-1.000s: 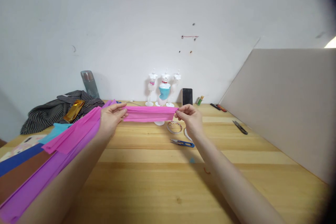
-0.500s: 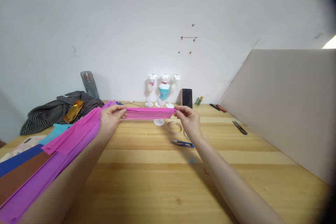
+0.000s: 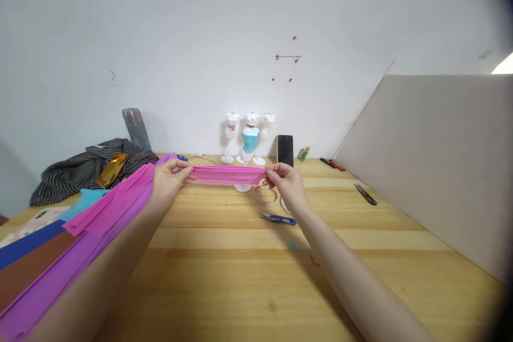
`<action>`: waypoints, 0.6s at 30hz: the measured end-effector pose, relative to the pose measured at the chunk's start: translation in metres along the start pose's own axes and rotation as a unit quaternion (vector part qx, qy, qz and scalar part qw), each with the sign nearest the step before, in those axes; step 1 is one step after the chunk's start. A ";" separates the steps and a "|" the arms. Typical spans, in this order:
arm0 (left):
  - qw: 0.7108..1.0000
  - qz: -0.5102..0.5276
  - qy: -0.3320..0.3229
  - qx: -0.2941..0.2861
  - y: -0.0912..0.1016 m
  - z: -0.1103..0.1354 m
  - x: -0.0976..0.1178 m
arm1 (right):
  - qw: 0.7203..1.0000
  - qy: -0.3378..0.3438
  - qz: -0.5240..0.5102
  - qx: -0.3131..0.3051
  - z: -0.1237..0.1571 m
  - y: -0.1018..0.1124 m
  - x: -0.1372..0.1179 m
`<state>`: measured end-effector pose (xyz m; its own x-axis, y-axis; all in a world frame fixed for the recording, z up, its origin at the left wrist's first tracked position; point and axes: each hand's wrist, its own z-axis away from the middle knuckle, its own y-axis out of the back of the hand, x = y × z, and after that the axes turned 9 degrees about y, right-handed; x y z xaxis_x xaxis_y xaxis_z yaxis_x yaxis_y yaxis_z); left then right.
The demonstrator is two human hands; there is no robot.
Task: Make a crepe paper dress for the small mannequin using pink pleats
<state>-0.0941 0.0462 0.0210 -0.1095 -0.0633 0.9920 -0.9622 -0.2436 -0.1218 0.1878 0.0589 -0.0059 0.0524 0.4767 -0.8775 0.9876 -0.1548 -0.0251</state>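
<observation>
A folded strip of bright pink crepe paper [image 3: 228, 175] is stretched level between my hands above the table. My left hand [image 3: 170, 177] pinches its left end between thumb and fingers. At the other end, my right hand [image 3: 286, 181] pinches the strip near its upper corner. Just behind the strip stands a small white mannequin with a turquoise wrap [image 3: 250, 140] and a red neckband; the strip hides part of its stand. Below my right hand lie a ring-shaped bangle [image 3: 265, 195] and blue-handled thread snips [image 3: 277, 218].
Pink and purple paper sheets [image 3: 116, 192] lie under my left forearm, by a striped cloth [image 3: 64, 173] and a flask [image 3: 136, 128]. Along the wall stand more mannequins [image 3: 231, 133], a phone [image 3: 285, 150] and a green spool [image 3: 305, 154]. Dark snips [image 3: 365, 194] lie at right.
The pink strip has dropped very slightly and tilted a little toward me, showing more of its face. Both hands keep their pinch on it.
</observation>
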 end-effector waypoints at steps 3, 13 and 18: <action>0.999 0.032 0.035 -0.010 -0.001 0.006 0.006 | 0.999 -0.035 -0.031 -0.003 0.000 0.002 -0.005; 0.996 0.061 0.056 -0.009 0.000 0.013 0.015 | 0.997 -0.049 -0.061 0.001 -0.003 0.005 -0.011; 0.997 0.057 0.041 -0.010 -0.002 0.015 0.015 | 0.996 -0.044 -0.070 0.019 -0.001 0.003 -0.014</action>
<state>-0.0903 0.0312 0.0360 -0.2376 -0.0102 0.9713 -0.9470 -0.2200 -0.2340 0.1902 0.0532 0.0066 -0.1002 0.4182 -0.9028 0.9781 -0.1248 -0.1663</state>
